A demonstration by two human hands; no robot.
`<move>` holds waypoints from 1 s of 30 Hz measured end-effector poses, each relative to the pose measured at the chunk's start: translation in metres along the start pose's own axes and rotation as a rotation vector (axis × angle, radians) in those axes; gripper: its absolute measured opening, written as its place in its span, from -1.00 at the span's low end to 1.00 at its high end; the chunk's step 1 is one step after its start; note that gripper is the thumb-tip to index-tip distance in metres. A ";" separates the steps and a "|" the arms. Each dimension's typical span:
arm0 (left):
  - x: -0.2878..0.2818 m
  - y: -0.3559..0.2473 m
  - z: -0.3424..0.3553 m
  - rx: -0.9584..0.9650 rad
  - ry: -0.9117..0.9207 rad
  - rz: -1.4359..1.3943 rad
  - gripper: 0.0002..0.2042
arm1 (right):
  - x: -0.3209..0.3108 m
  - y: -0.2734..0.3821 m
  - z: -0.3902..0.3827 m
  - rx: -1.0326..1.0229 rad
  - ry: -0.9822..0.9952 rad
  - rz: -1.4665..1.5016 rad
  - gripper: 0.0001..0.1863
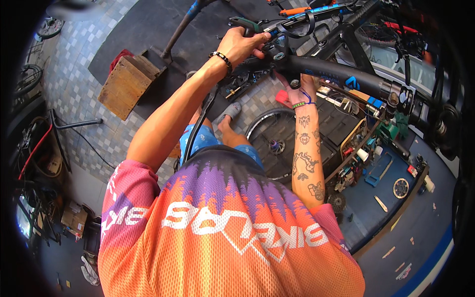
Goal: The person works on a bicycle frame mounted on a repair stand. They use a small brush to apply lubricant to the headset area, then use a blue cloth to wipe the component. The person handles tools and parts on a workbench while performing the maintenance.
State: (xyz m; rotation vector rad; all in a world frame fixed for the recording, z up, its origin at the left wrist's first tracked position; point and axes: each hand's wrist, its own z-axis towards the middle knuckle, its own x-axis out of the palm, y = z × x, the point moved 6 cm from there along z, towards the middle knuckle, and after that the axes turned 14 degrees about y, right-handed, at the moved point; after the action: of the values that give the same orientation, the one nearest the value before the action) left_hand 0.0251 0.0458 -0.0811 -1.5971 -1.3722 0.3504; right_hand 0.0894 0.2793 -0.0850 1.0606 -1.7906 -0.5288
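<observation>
A black bicycle frame (341, 74) with blue markings hangs across the top of the view. My left hand (243, 45), a beaded bracelet on its wrist, is closed around a tool with a dark green handle (246, 24) at the frame's junction of tubes. My right hand (303, 89), on a tattooed forearm with cord bracelets, reaches up from below and grips the underside of the thick frame tube beside a small round fitting. Its fingertips are hidden behind the tube. A black cable (198, 126) hangs down from the frame past my left arm.
A wooden box (126, 85) stands on the tiled floor at the left, beside a dark mat (148, 29). A bicycle wheel (273, 143) lies on the floor below my hands. To the right, a blue-topped workbench (381, 198) holds several tools and parts. More wheels and frames lean at the far left.
</observation>
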 end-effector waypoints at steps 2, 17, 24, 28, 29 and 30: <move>-0.001 0.002 0.001 0.021 -0.011 0.001 -0.53 | 0.000 -0.001 0.002 0.048 -0.040 -0.069 -0.49; 0.002 0.003 -0.006 0.056 -0.057 0.084 -0.64 | -0.005 -0.013 0.004 0.269 -0.160 -0.139 -0.58; -0.002 0.013 0.005 0.057 -0.057 0.123 -0.62 | 0.000 -0.024 -0.006 0.342 -0.173 -0.139 -0.53; 0.000 0.006 0.005 0.051 -0.062 0.192 -0.59 | 0.000 -0.027 -0.010 0.353 -0.134 -0.142 -0.55; 0.002 0.005 0.005 0.035 -0.054 0.195 -0.58 | -0.001 -0.027 -0.012 0.349 -0.132 -0.145 -0.55; 0.004 0.000 0.002 0.019 -0.049 0.201 -0.57 | -0.001 -0.027 -0.013 0.345 -0.126 -0.146 -0.55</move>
State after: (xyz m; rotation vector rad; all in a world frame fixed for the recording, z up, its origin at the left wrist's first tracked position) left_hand 0.0250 0.0503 -0.0806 -1.7250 -1.2442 0.5243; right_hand 0.1127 0.2670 -0.1000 1.4292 -1.9712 -0.3878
